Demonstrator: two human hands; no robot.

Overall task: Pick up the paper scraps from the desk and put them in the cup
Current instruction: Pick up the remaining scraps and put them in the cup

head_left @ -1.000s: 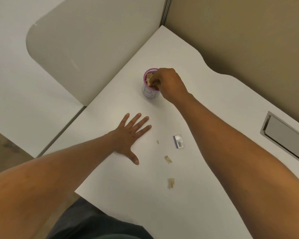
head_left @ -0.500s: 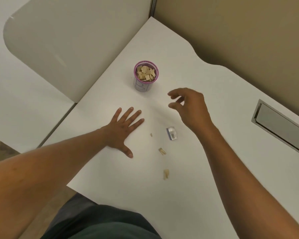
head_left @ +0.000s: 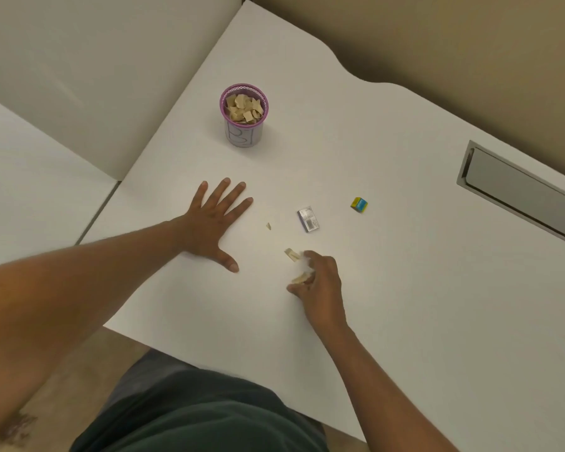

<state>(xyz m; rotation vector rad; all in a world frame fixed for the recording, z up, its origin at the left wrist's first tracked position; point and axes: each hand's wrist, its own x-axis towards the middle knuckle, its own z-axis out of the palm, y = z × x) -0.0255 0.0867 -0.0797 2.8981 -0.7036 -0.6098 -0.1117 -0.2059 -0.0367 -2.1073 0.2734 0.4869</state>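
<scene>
A purple-rimmed mesh cup (head_left: 243,133) stands at the back of the white desk (head_left: 388,288), filled with several beige paper scraps. My left hand (head_left: 214,223) lies flat on the desk, fingers spread, holding nothing. My right hand (head_left: 318,285) is low near the front, its thumb and fingers curled around a beige scrap (head_left: 299,279). Another scrap (head_left: 291,254) lies just beyond its fingertips. A tiny scrap (head_left: 268,226) lies between the two hands.
A small grey box (head_left: 308,219) lies right of the tiny scrap, and a yellow and blue block (head_left: 359,204) further right. A metal cable hatch (head_left: 516,190) is set into the desk at the right. A white divider panel (head_left: 95,76) stands on the left.
My right hand has come from the cup down to the front of the desk and closed around a scrap. The left hand has stayed flat.
</scene>
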